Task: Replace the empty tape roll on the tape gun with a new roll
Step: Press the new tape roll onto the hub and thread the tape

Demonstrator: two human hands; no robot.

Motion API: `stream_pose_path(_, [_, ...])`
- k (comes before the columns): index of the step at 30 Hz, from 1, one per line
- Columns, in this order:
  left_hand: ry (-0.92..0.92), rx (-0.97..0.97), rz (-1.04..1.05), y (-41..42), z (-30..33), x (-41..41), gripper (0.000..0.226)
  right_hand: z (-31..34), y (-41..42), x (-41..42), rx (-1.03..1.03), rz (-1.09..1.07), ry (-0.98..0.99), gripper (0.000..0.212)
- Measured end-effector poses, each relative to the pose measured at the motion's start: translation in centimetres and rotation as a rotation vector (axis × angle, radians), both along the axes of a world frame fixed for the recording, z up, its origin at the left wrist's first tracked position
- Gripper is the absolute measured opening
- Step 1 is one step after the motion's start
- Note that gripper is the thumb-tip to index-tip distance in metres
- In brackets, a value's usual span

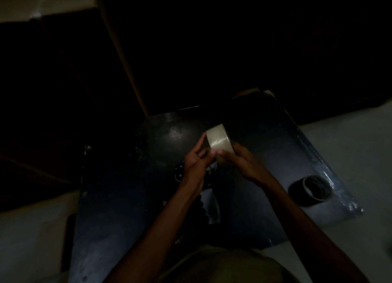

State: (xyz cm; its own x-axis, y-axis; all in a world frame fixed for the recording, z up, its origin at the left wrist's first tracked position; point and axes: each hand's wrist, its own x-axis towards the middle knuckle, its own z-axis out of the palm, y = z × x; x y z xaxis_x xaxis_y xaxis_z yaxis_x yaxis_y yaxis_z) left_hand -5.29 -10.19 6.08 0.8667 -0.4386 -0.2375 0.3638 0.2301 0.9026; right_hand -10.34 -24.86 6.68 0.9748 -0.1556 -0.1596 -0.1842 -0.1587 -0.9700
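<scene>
Holding the new tape roll (218,141) up over the dark table (118,197), both hands closed on it: left hand (196,166) pinching the near-left edge with curled fingers (204,153), right hand (239,158) wrapping the right side, thumb pressing the outer face. Probably hunting for the loose end of the tape (hard to confirm in this dim light). Lying on the table directly below the roll, the tape gun (210,206), partly hidden by the left forearm. Sitting well to the right of the roll, near the table's edge, the empty core (314,190). Best done by turning the roll slowly, feeling for the seam with a nail, peeling a short tab, then checking unwind direction before seating it on the gun's hub.
</scene>
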Motion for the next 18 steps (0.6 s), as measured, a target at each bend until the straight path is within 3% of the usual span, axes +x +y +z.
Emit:
stream_pose_path(2, [0.002,0.031,-0.01,0.1,0.0,-0.1,0.064,-0.2,0.3,0.1,-0.056,-0.098,-0.048,0.018])
stream_pose_path(5, [-0.054,0.09,-0.003,0.3,-0.2,-0.2,0.066,-0.9,0.6,0.0,0.022,-0.13,-0.084,0.034])
stream_pose_path(10, [-0.252,0.172,-0.004,0.5,0.0,-0.2,0.065,0.0,1.1,-0.5,0.085,-0.181,-0.164,0.023])
stream_pose_path(18, [-0.378,0.259,0.032,-0.5,-0.2,-1.3,0.063,0.0,0.6,-0.3,0.076,-0.405,-0.13,0.043])
